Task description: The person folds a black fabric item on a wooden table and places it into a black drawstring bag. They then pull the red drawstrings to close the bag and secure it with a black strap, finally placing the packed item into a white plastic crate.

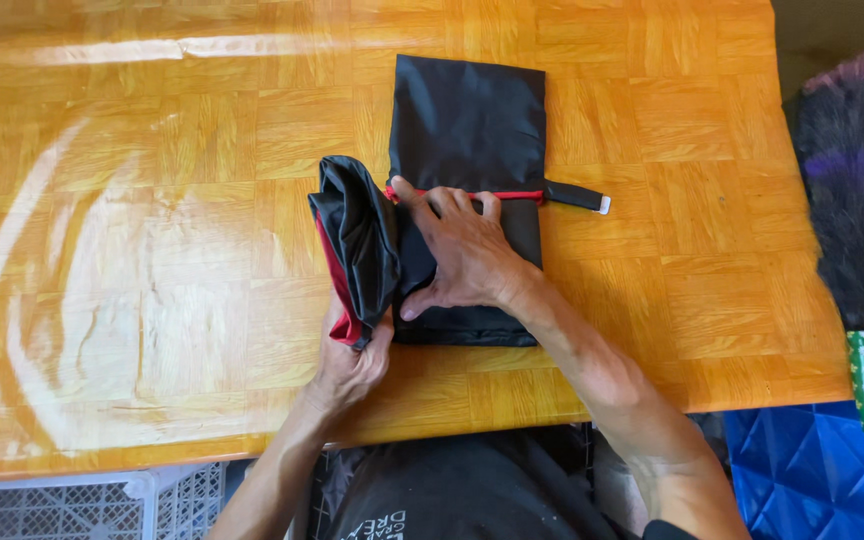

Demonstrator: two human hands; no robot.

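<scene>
Mid-fold: your right hand [462, 255], fingers spread, pins the black bag [467, 130] flat on the table [152, 250]; left hand [352, 360] grips the rolled edge [357, 235], prob. mid-roll. Next: roll w/ steady tension.

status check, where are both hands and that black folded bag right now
Left hand grips the bunched black-and-red flap. Right hand pressed flat on the black folded bag by its red cord. Feather duster off at table's right edge, not in the way.
</scene>
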